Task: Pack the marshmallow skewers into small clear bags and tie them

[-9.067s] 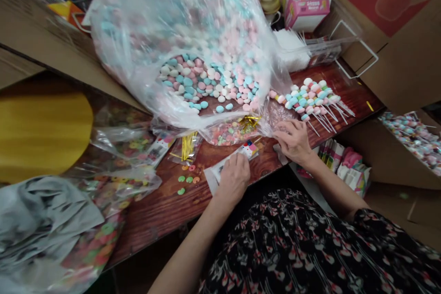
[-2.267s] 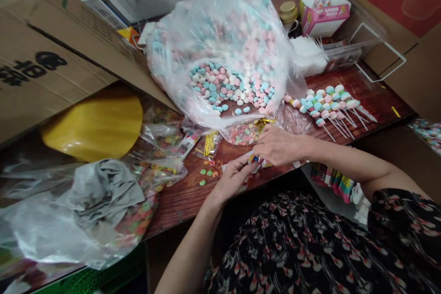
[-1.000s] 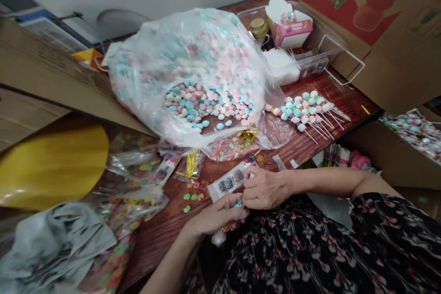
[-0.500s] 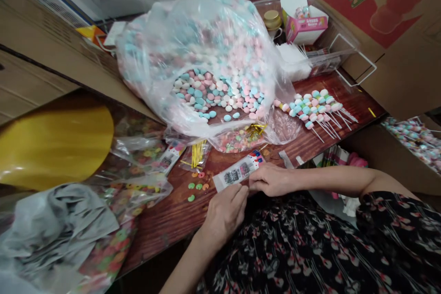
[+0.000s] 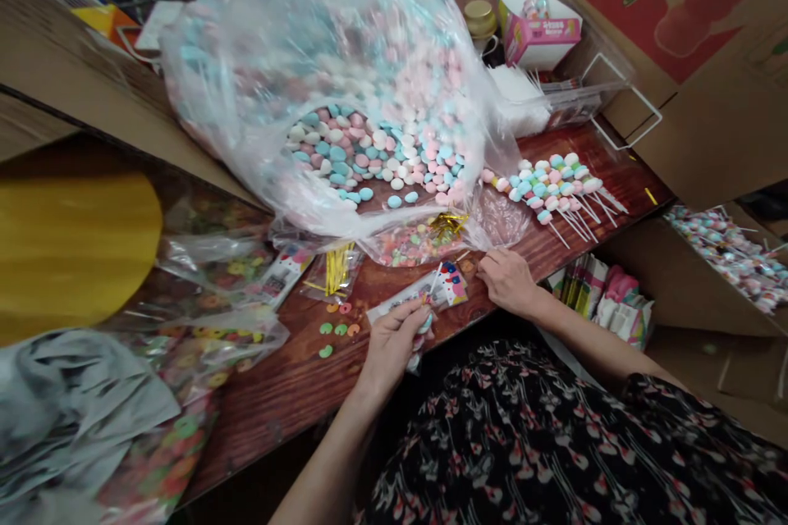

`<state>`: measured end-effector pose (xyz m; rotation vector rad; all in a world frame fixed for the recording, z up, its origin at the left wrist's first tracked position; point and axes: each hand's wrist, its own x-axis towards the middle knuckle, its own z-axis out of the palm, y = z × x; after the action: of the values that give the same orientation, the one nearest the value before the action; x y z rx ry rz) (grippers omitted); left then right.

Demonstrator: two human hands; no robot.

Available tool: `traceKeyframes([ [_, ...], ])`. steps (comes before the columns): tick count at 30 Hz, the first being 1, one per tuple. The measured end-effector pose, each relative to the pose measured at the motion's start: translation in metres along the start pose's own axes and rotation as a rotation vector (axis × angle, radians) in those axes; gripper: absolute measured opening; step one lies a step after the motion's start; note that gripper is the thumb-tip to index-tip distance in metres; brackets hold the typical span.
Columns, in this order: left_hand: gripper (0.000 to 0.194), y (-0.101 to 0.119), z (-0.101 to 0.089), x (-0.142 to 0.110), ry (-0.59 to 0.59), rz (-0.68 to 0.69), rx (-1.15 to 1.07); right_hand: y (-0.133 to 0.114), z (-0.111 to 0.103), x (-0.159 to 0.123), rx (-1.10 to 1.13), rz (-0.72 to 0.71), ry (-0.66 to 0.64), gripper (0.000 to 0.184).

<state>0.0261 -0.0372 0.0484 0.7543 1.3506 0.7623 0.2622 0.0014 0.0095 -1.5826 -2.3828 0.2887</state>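
Left hand: the left hand (image 5: 391, 347) is closed around a short stick of pastel sweets (image 5: 423, 330), with the fingers gripping it; part of the stick is hidden by the fingers.
Right hand: the right hand (image 5: 508, 281) is open, with its fingers loosely curved and resting on or just above the wooden table (image 5: 264, 435); it holds nothing visible.
Stick location: held over the table's near edge, just beside the printed plastic sleeve (image 5: 419, 298).
Sleeve: lies flat on the table between both hands; cannot tell whether it touches the stick.
Nearby: a clear plastic bag of pink, blue and white disc sweets (image 5: 345, 98) slumps open behind the hands. Finished sweet skewers (image 5: 547, 193) lie fanned out to the right, and loose ring sweets (image 5: 336, 330) lie to the left.
Rest: gold twist ties (image 5: 332, 271), a pink-and-white box (image 5: 538, 29), a cardboard carton (image 5: 677, 41).
Risk, stick: a loose grip at the table edge could drop it into the lap or onto the floor.
Risk, bag: a knock from the right hand could spill discs over the skewers.
Risk, sleeve: it is thin and unpinned, so an arm movement could slide it or crease it.
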Motion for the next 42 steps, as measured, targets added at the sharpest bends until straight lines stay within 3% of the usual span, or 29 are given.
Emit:
traceKeyframes([
  [3,0.037,-0.004,0.005,0.000,-0.020,-0.022,0.022,0.002,-0.016,-0.003,0.243,-0.078,0.051,0.018],
  [7,0.032,-0.005,0.019,0.004,-0.114,-0.030,0.084,-0.015,-0.041,-0.003,0.671,-0.178,0.232,0.012],
  [9,0.027,-0.002,0.028,0.008,-0.149,-0.006,0.091,-0.031,-0.042,-0.001,0.714,-0.310,0.290,0.015],
  [12,0.027,0.003,0.034,0.013,-0.183,0.033,0.056,-0.049,-0.028,0.003,0.573,-0.438,0.378,0.024],
  [17,0.028,-0.003,0.026,0.015,-0.112,-0.002,0.002,-0.047,-0.001,0.002,0.383,-0.368,0.440,0.027],
  [21,0.031,-0.011,0.022,0.016,-0.089,0.032,-0.057,-0.042,0.001,0.001,0.378,-0.357,0.418,0.029],
  [27,0.028,0.000,0.026,0.010,-0.077,0.185,0.081,-0.046,-0.007,-0.001,0.565,-0.256,0.389,0.041],
  [30,0.029,0.002,0.023,0.008,-0.069,0.265,0.121,-0.053,-0.007,-0.005,0.753,-0.114,0.392,0.031],
  [33,0.031,0.000,0.021,0.009,-0.066,0.349,0.158,-0.061,-0.003,-0.009,1.024,0.062,0.261,0.015],
  [38,0.031,0.006,0.022,0.008,-0.102,0.462,0.273,-0.052,0.001,-0.004,1.421,0.318,-0.018,0.020],
  [40,0.029,0.012,0.024,0.005,-0.173,0.384,0.249,-0.038,-0.004,0.004,1.472,0.244,-0.201,0.024],
  [42,0.028,0.018,0.025,0.004,-0.281,0.187,0.160,-0.024,-0.013,0.013,1.412,0.059,-0.384,0.027],
])
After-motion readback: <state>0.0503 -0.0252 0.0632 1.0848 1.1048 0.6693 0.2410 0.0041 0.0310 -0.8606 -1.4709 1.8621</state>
